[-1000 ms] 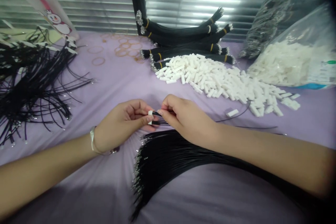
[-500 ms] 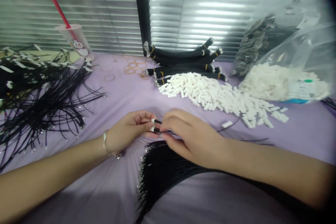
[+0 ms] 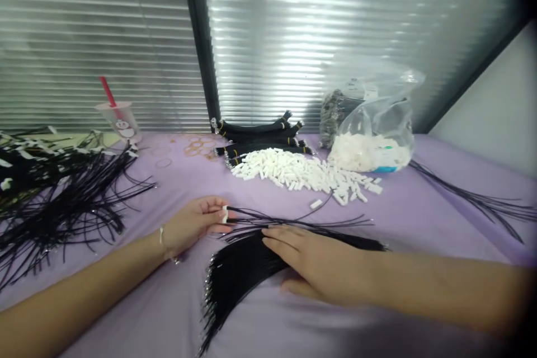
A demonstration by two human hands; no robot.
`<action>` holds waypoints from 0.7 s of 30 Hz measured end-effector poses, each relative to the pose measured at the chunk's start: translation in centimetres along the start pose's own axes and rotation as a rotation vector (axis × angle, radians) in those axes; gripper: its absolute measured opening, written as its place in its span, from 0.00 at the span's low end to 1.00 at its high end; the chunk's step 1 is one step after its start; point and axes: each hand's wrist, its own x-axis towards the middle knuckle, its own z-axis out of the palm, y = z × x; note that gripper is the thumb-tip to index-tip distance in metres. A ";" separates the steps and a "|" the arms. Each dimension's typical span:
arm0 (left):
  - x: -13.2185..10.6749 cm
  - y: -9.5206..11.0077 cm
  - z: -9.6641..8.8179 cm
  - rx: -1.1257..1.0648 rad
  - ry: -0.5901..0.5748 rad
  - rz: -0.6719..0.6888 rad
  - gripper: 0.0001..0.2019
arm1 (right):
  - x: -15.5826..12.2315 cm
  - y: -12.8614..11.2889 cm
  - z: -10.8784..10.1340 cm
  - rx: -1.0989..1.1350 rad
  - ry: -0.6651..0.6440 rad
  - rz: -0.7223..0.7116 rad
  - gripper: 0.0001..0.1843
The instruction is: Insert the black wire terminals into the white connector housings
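My left hand [image 3: 195, 224] pinches a small white connector [image 3: 225, 214] with thin black wires [image 3: 293, 219] trailing from it to the right across the purple cloth. My right hand [image 3: 312, 260] lies flat, fingers stretched out, on a thick fan of black wires [image 3: 235, 268] with metal-tipped ends pointing at the near edge. A heap of loose white connectors [image 3: 302, 173] lies beyond both hands. One stray connector [image 3: 315, 203] sits between the heap and the wires.
A tangle of finished black wires [image 3: 54, 201] covers the left side. Tied black wire bundles [image 3: 255, 137], rubber bands [image 3: 163, 163], a plastic cup [image 3: 119, 120] with a red straw and clear bags of parts [image 3: 369, 128] line the back by the blinds. More wires [image 3: 482, 201] lie at right.
My right hand left the connector and dropped flat onto the wire fan. My left hand kept the connector. The camera tilted up, showing more of the table and window.
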 end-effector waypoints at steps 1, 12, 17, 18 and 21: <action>-0.1 0.1 0.1 -0.001 -0.001 0.004 0.11 | -0.5 0.2 0.1 0.012 0.004 0.032 0.33; 0.2 0.6 0.4 0.061 0.043 -0.052 0.09 | -1.6 1.6 2.6 -0.005 0.110 0.031 0.30; 0.4 0.4 -0.1 0.067 0.034 -0.067 0.09 | -1.9 1.8 2.2 0.016 0.133 -0.032 0.29; 0.5 0.3 -0.3 0.064 0.033 -0.070 0.10 | -1.8 1.8 2.2 0.005 0.141 -0.026 0.29; 0.7 -0.1 -0.8 0.047 0.039 -0.062 0.11 | -1.6 1.8 2.5 -0.064 0.151 0.026 0.31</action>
